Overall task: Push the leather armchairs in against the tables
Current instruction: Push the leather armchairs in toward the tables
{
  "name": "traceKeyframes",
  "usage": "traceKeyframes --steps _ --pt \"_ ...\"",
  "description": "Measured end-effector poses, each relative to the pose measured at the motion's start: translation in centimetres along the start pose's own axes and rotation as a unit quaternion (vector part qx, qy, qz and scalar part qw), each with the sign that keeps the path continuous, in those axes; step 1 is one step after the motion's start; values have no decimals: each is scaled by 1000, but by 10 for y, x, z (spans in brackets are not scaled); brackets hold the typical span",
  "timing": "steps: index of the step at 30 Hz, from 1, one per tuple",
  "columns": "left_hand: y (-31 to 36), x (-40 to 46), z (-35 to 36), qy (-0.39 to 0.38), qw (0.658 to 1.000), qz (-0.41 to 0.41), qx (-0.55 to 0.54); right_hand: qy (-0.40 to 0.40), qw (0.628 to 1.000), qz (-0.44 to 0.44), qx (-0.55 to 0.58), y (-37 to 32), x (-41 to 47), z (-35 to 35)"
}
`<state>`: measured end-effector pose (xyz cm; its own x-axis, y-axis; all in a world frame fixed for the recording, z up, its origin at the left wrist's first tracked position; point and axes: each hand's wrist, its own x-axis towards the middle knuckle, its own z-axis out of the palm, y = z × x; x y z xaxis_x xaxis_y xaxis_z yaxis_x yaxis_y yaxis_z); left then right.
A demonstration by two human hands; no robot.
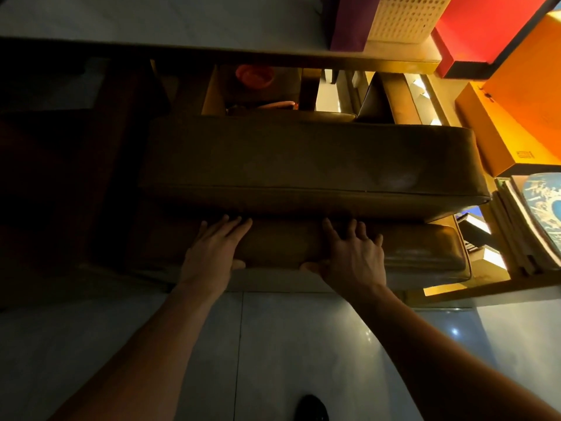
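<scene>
A brown leather armchair fills the middle of the head view, seen from behind and above. Its seat cushion [303, 159] reaches under the edge of a white-topped table [182, 31]. The padded top of its backrest [425, 253] is the part nearest me. My left hand [212, 253] and my right hand [352, 256] press flat on that backrest, side by side. On both, the fingers spread forward over the top and the thumb lies along the near edge.
A dark second chair [45, 177] stands close on the left. Red [485, 28], orange [531, 86] and purple [349, 19] boxes crowd the table's right end. A stack of flat blue-patterned items [543, 208] sits at the right. Pale tiled floor [273, 344] and my shoe [312, 408] lie below.
</scene>
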<state>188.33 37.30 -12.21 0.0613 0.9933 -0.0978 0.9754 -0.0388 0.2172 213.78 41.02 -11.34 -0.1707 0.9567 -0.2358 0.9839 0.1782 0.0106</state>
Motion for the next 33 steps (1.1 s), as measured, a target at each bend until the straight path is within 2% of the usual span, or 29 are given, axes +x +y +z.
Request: traceKeyframes --steps 16,33 --pt "11 -33 15 45 998 -8 -38 -31 999 -19 -5 11 -27 4" --pt "12 -19 17 34 999 1 -30 -18 1000 -12 14 13 -16 4"
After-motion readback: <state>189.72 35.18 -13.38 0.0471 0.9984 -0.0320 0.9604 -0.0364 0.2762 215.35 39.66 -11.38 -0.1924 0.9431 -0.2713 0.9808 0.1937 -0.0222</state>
